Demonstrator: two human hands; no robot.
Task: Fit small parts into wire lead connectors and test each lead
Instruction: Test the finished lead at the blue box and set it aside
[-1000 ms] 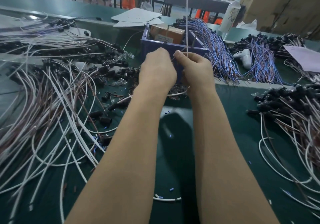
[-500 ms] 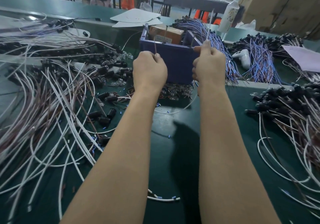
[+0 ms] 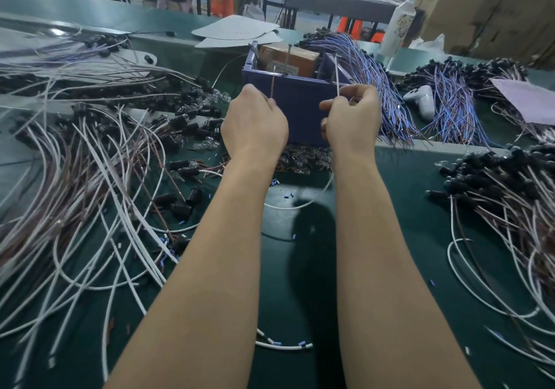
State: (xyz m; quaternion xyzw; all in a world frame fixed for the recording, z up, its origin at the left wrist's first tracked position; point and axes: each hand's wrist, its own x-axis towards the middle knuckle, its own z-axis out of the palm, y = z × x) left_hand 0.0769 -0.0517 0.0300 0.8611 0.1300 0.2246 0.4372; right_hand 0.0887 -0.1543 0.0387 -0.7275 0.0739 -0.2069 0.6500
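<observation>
Wire lead [image 3: 337, 79]: one lead is being held up off the table, in front of the blue bin [image 3: 300, 109], with an end in each hand.

1. Grip. The right hand [image 3: 350, 118] is pinching the white end between thumb and forefinger, the other fingers curling in. The left hand [image 3: 255, 124] is closing round the brownish end, which is sticking up out of the fist.
2. Hidden parts. The backs of both hands are covering the fingertips and the contact points. A white loop is lying on the green mat [image 3: 300, 283] under the wrists. The forearms are hiding whether it joins the held ends. The hands are also blocking the bin's lower front wall and part of the clear parts [image 3: 303, 160] heaped at its foot. No connector can be made out on the held lead.
3. Edges. The left pile of leads [image 3: 75, 178] is running off the left frame edge, and the right pile [image 3: 510, 202] off the right edge. A short white lead [image 3: 282, 345] is lying near, between the forearms.
4. Open room. A strip of mat is lying between the two piles, with only small blue bits and loose black connectors [image 3: 180, 205] scattered along its left side.
</observation>
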